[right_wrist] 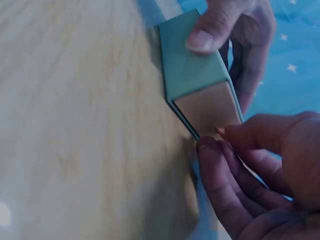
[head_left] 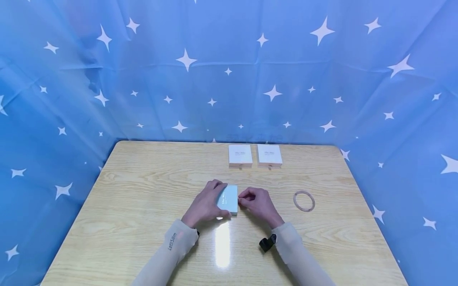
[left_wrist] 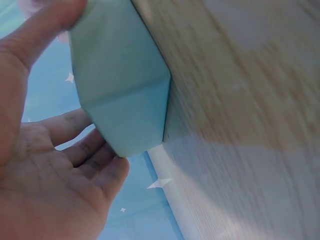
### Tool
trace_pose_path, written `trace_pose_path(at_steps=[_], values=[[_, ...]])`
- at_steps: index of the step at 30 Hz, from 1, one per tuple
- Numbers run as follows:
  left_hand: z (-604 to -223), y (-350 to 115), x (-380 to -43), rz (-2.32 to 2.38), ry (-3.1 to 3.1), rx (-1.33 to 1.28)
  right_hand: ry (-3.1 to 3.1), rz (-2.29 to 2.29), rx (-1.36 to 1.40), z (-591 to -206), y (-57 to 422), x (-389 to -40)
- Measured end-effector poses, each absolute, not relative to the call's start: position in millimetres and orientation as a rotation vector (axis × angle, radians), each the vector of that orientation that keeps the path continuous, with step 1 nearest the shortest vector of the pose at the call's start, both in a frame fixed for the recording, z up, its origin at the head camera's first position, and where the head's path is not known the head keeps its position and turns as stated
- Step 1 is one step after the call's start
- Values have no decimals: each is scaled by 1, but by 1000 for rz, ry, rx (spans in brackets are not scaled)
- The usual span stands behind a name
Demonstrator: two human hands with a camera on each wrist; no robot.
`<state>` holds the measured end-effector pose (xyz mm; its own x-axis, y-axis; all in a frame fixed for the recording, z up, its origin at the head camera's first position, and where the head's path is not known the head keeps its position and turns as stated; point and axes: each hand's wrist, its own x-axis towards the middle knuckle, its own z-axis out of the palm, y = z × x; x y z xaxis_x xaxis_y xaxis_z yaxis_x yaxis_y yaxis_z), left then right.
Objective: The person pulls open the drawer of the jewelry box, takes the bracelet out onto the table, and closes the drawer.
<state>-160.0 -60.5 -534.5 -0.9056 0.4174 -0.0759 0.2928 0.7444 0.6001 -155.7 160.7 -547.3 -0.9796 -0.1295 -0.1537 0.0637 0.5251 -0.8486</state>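
A small mint-green drawer box [head_left: 229, 200] lies on the table with lettering on its top. My left hand [head_left: 207, 201] grips it across its two sides, thumb on the near side and fingers at the far one. In the right wrist view the pale end of the inner drawer [right_wrist: 207, 107] shows inside the green sleeve, flush with its edge. My right hand [head_left: 258, 202] pinches a small orange-brown pull tab [right_wrist: 219, 131] at that end between thumb and index finger; most of the tab is hidden by the fingertips.
Two white boxes [head_left: 240, 155] with lettering stand side by side near the table's back edge. A pale pinkish bangle [head_left: 304, 201] lies to the right of my right hand. Behind the wooden table [head_left: 150, 171] hangs a blue star-patterned cloth [head_left: 229, 95].
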Motion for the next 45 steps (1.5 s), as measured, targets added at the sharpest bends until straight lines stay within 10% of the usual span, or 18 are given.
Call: trace_pose_path(at_steps=[45], values=[[-545, -86, -118, 1520, 2596, -75, 2567, -1392, -266, -539, 168, -181]])
